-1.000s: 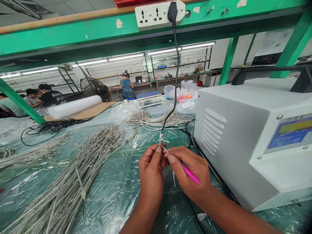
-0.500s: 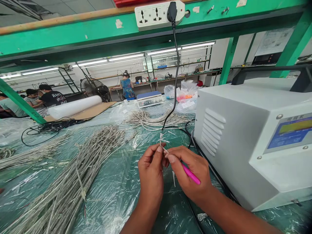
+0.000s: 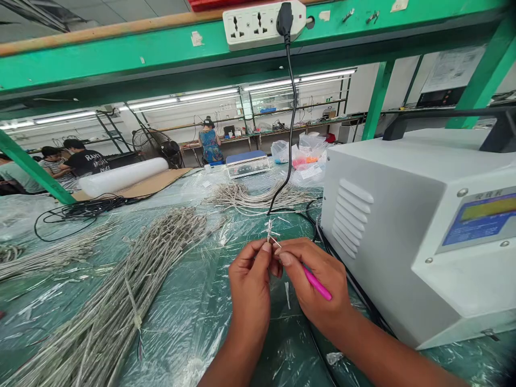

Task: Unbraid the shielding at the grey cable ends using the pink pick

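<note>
Low over the table, my left hand (image 3: 250,285) pinches a thin cable (image 3: 269,231) between thumb and fingertips, its silvery frayed end pointing up. My right hand (image 3: 318,279) is closed like a pen grip round a pick with a pink handle (image 3: 317,283). The pick's thin metal tip (image 3: 276,243) points up and left, beside the cable just above my left fingertips; whether it touches the strands I cannot tell. The two hands are almost together. Most of the cable below my left fingers is hidden.
A large bundle of grey braided cables (image 3: 133,285) lies at the left, a smaller bundle (image 3: 242,196) behind my hands. On the right stands a white machine (image 3: 387,215). A black power cord (image 3: 293,107) hangs from a socket strip (image 3: 258,24). Plastic film covers the green table (image 3: 193,322).
The cable end has shifted slightly to the right, and the pick's tip sits a little farther from the cable. Both hands keep their grips.
</note>
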Available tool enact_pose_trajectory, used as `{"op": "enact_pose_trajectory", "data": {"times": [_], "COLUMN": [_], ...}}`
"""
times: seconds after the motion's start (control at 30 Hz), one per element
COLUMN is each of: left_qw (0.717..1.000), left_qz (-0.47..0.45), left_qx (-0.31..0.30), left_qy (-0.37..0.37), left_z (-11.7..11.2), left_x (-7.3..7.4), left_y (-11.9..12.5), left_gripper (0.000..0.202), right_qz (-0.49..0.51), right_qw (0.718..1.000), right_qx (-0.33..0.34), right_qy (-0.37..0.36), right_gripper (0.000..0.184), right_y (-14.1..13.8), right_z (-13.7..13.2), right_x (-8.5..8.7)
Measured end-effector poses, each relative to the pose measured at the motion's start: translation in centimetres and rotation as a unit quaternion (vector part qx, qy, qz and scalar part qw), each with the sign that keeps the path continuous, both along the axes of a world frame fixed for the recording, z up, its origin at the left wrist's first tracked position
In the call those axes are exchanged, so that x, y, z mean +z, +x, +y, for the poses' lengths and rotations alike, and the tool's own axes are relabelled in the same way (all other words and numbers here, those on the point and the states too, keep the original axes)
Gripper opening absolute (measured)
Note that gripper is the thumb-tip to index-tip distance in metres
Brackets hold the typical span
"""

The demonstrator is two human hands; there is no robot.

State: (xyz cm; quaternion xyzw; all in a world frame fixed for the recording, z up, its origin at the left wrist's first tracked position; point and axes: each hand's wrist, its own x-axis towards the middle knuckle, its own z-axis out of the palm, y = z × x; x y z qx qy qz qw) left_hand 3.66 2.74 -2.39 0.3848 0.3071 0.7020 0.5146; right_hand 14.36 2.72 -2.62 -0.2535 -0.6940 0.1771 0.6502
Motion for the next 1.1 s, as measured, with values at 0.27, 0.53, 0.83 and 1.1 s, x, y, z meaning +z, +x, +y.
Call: {"op": "enact_pose_trajectory", "data": {"times": [0.27,0.53,0.83,1.1], "left_qw": [0.999,0.998,0.998,0.998], "left_qz": [0.002,0.011,-0.046,-0.052], "left_qx": [-0.025,-0.026,0.002,-0.005], "left_qy": [-0.032,-0.061,-0.051,-0.043], "left_z": [-0.3,-0.8,-0.1,-0.3], "left_x": [0.3,0.6,0.8,0.8], "left_y": [0.1,0.3,-0.5,-0.1], "left_gripper": [0.011,0.016,0.012,0.01], "right_qz": [0.007,0.041,0.006,-0.027], "right_qw": [0.999,0.985,0.998,0.999], "right_qx": [-0.043,-0.165,-0.056,0.001], "right_qy": [0.001,-0.005,0.025,0.048], "right_gripper": [0.017,0.016,0.017,0.02], "right_y": [0.4,1.4,0.7,0.6], "right_z": [0.4,1.4,0.2,-0.3], "right_x": [0.1,0.5,0.2,1.2]}}
